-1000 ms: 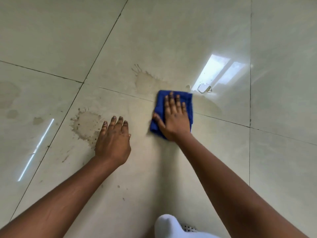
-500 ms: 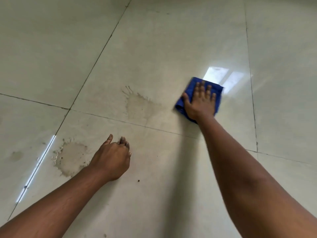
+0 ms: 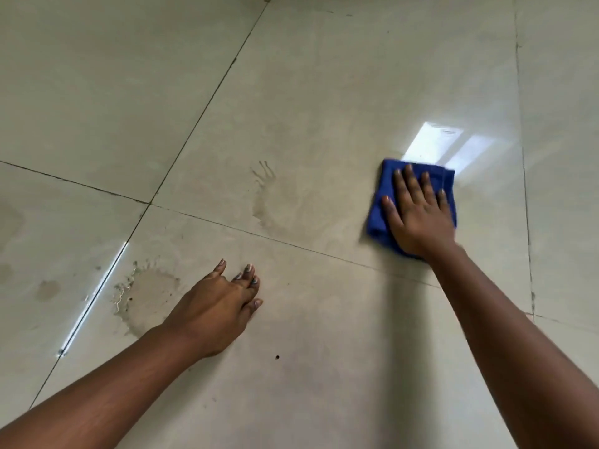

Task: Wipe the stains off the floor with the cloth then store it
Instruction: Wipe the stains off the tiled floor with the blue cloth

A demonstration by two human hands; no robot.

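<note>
**Blue cloth pressed flat, brown stains still on the tiles**

Flat-handed grip here: the right hand lies palm down on the folded blue cloth with its fingers straight and slightly spread, pressing it onto the tile floor rather than pinching it. The left hand props on the floor nearer the person, fingers loosely bent, holding nothing.

Compared with half a second ago, the cloth and right hand have slid a bit nearer and the fingers have spread wider. The left hand has barely shifted.

Pale glossy tiles with dark grout lines. A faint smeared stain sits left of the cloth, well apart from it. A darker splattered stain lies just beside the left wrist. A bright window reflection glares just beyond the cloth.
</note>
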